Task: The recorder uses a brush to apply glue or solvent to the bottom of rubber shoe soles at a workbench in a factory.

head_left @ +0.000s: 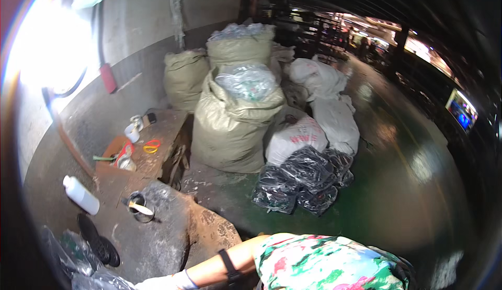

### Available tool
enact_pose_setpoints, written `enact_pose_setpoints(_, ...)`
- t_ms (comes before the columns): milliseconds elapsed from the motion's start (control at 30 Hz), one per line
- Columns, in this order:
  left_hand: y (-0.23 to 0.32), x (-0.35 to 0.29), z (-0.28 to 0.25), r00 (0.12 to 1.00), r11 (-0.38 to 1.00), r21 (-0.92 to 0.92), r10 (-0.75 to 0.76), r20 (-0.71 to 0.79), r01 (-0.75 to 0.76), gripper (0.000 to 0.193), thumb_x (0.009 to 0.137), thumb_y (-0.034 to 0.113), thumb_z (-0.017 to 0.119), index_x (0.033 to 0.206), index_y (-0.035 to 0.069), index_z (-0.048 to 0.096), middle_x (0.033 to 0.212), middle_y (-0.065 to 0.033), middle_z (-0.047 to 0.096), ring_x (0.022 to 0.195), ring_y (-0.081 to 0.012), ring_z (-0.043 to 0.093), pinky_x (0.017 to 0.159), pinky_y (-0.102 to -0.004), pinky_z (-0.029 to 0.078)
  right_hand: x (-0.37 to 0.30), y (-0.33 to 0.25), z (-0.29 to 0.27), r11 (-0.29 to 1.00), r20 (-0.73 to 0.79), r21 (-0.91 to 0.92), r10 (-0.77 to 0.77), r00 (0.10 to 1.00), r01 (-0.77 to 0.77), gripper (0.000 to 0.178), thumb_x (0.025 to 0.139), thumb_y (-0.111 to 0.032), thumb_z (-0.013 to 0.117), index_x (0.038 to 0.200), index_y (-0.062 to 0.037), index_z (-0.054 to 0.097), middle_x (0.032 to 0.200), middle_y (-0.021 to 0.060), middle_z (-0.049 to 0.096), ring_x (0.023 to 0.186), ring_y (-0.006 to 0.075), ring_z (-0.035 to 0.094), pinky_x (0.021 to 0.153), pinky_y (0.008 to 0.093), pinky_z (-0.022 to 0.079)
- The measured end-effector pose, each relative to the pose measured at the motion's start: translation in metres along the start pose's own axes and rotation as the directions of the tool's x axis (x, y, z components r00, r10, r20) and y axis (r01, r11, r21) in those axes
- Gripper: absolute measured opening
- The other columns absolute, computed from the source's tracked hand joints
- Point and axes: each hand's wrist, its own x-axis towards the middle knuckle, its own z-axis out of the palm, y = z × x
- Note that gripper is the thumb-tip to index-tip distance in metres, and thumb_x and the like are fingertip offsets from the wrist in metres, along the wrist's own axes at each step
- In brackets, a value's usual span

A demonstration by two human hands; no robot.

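One bare forearm with a black wrist strap or band comes from a flower-patterned sleeve [324, 261] and reaches left along the lower edge. It appears to be my right arm. My right hand [163, 283], in a white glove, is cut by the lower edge, so its fingers do not show. Nearest to it lie clear plastic bags [102, 280] at the lower left corner of the worktable [172, 211]. Black sole-shaped pieces [97, 243] lie just beyond them. A brush [140, 207] rests across a dark round pot [144, 217]. My left hand is out of view.
A white plastic bottle [81, 196] stands by the wall. Farther back, a wooden bench [167, 125] carries a white cup [132, 132] and orange loops [151, 146]. Large woven sacks [230, 133], white sacks [337, 123] and black plastic-wrapped bundles [308, 170] sit on the green floor.
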Motion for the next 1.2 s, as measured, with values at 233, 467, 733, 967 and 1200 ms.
enact_pose_setpoints(233, 0.002, -0.102, 0.052, 0.938, 0.929, 0.147, -0.323, -0.129, 0.340, 0.031, 0.086, 0.013, 0.077, 0.112, 0.005, 0.061, 0.111, -0.0135, 0.063, 0.091, -0.0330, 0.063, 0.079, -0.0492, 0.054, -0.065, -0.032, -0.023, 0.743, -0.172, -0.491, 0.430, 0.886, -0.456, 0.069, 0.073, -0.037, 0.077, 0.135, -0.0131, 0.061, 0.113, 0.0197, 0.072, 0.102, 0.0390, 0.071, 0.084, 0.0500, 0.057)
enact_pose_setpoints(467, -0.025, -0.312, 0.137, 0.733, 0.696, 0.230, -0.633, -0.249, 0.680, 0.050, 0.090, 0.017, 0.082, 0.130, -0.004, 0.059, 0.113, -0.0195, 0.067, 0.092, -0.0317, 0.066, 0.086, -0.0461, 0.057, -0.038, 0.004, -0.032, 0.829, -0.244, -0.447, 0.249, 0.937, -0.337, 0.074, 0.080, -0.053, 0.071, 0.139, -0.0085, 0.060, 0.131, 0.0259, 0.062, 0.115, 0.0465, 0.064, 0.094, 0.0555, 0.054)
enact_pose_setpoints(733, -0.071, -0.301, 0.154, 0.641, 0.615, 0.189, -0.700, -0.316, 0.765, 0.056, 0.093, 0.021, 0.080, 0.135, -0.003, 0.052, 0.111, -0.0180, 0.067, 0.099, -0.0345, 0.065, 0.089, -0.0469, 0.056, 0.000, 0.034, -0.046, 0.857, -0.180, -0.320, 0.363, 0.914, -0.404, 0.068, 0.073, -0.046, 0.076, 0.134, -0.0157, 0.067, 0.138, 0.0249, 0.059, 0.121, 0.0445, 0.061, 0.099, 0.0534, 0.052)
enact_pose_setpoints(967, -0.085, -0.262, 0.126, 0.784, 0.768, 0.210, -0.530, -0.323, 0.605, 0.030, 0.096, 0.018, 0.075, 0.117, -0.001, 0.065, 0.108, -0.0201, 0.068, 0.098, -0.0386, 0.065, 0.091, -0.0480, 0.055, -0.004, 0.023, -0.038, 0.881, -0.235, -0.316, 0.285, 0.929, -0.351, 0.047, 0.070, -0.038, 0.076, 0.108, -0.0113, 0.075, 0.108, 0.0199, 0.073, 0.101, 0.0399, 0.070, 0.086, 0.0509, 0.056)
enact_pose_setpoints(1200, -0.086, -0.244, 0.145, 0.771, 0.718, 0.425, -0.633, 0.070, 0.551, 0.054, 0.084, 0.046, 0.074, 0.114, 0.001, 0.069, 0.103, -0.0222, 0.070, 0.095, -0.0435, 0.066, 0.086, -0.0531, 0.053, -0.029, 0.013, -0.032, 0.848, -0.109, -0.460, 0.240, 0.965, -0.263, 0.058, 0.076, -0.054, 0.077, 0.111, -0.0074, 0.074, 0.111, 0.0229, 0.071, 0.100, 0.0405, 0.070, 0.085, 0.0512, 0.056)
